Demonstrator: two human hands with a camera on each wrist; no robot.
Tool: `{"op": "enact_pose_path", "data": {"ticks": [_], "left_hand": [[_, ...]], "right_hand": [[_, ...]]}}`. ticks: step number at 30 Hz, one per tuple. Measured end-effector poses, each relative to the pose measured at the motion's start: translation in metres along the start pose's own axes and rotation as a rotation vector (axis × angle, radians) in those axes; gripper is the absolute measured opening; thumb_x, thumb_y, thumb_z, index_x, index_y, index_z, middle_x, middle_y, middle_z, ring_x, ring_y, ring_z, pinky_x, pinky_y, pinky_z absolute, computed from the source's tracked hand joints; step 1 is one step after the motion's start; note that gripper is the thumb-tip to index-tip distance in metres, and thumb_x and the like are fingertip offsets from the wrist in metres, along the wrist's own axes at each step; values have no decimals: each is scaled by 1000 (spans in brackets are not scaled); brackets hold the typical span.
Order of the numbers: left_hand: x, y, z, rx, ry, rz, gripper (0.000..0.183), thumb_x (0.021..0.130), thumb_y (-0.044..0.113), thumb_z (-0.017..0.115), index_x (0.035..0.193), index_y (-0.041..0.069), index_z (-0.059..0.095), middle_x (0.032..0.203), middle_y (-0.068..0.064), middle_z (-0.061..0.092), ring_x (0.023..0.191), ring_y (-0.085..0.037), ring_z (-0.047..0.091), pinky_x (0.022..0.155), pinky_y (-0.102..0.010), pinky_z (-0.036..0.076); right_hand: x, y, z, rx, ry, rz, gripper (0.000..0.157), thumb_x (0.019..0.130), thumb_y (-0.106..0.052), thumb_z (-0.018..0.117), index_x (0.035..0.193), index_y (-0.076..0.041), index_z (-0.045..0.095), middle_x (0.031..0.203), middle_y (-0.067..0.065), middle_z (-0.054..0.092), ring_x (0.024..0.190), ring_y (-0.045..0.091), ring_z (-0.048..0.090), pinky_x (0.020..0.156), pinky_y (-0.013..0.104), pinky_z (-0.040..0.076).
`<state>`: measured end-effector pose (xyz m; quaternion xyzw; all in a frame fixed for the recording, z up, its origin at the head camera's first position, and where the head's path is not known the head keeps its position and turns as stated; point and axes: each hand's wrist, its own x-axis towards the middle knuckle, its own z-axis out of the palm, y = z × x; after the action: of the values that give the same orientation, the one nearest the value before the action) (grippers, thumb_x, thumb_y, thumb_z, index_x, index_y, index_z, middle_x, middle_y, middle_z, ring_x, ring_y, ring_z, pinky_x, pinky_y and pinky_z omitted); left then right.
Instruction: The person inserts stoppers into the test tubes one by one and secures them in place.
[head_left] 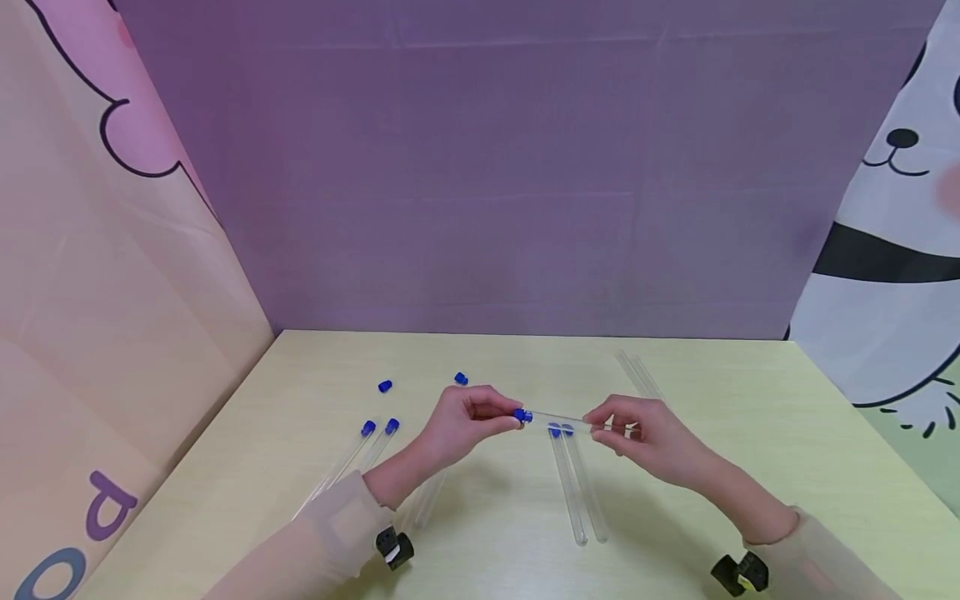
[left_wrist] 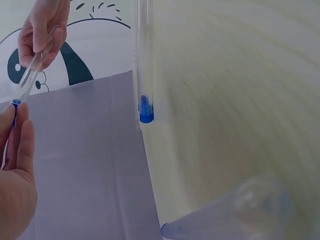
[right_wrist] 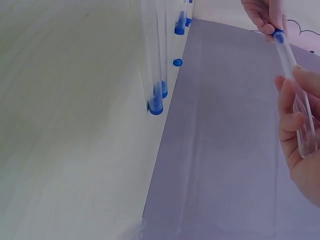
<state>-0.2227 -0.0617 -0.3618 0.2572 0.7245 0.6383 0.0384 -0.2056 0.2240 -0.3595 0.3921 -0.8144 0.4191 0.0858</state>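
Left hand (head_left: 467, 422) pinches blue cap (head_left: 523, 415) at tube's (head_left: 558, 417) nine-o'clock end, right hand (head_left: 651, 437) grips tube toward three o'clock; probably best kept coaxial, pressed gently straight.

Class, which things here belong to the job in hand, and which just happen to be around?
Part of the job:
left hand, pinching a small blue cap at one end of a slender clear tube
right hand, holding that tube
two loose blue caps
blue-capped clear tubes lying nearby

Just around:
creased purple backdrop
white cartoon-print panel
black wrist cameras
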Motion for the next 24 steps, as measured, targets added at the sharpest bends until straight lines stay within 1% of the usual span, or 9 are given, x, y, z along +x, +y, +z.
{"op": "enact_pose_path", "data": {"ticks": [3,6,9,13,18,20,24], "left_hand": [[0,-3,0,-50,9,-9,24,84,-6,71,106,-14,67,95,-17,71,85,-19,71,82,-33,54],[0,-5,-1,-89,20,-23,24,83,-4,72,106,-12,68,93,-14,72,84,-19,71,83,-33,54],[-1,-6,0,-121,20,-4,24,83,-4,72,105,-13,68,91,-11,72,82,-18,71,83,-34,54],[-2,-6,0,-149,-7,15,23,83,-6,72,104,-14,67,89,-9,72,81,-17,71,81,-34,55],[-3,-6,1,-154,-33,35,24,83,-7,71,104,-17,65,92,-11,72,82,-18,71,81,-35,54],[-2,-6,0,-143,-34,36,23,84,-7,71,105,-16,66,93,-12,72,83,-18,71,82,-35,54],[1,-4,-1,-110,-31,27,22,85,-7,69,106,-13,67,95,-14,72,84,-18,71,83,-35,54]], "right_hand": [[1,0,2,27,7,-33,20,88,4,67,100,-12,69,83,-9,63,57,8,50,43,21,40],[3,-1,3,64,7,-59,20,88,6,66,100,-10,69,81,-7,62,56,9,49,42,21,39],[4,-4,3,93,8,-76,21,87,8,66,100,-7,68,80,-5,61,55,11,48,41,20,38],[4,-6,5,118,-6,-86,21,87,10,65,100,-6,67,80,-2,61,55,12,47,41,20,37],[2,-7,8,81,16,-107,22,85,10,67,99,-7,68,78,0,60,56,11,47,42,20,38],[2,-6,8,58,33,-103,22,85,9,68,99,-8,68,76,-3,59,56,10,47,41,19,37],[2,-6,6,47,31,-48,17,87,3,69,99,-9,69,73,-5,59,55,8,49,41,21,39]]}}
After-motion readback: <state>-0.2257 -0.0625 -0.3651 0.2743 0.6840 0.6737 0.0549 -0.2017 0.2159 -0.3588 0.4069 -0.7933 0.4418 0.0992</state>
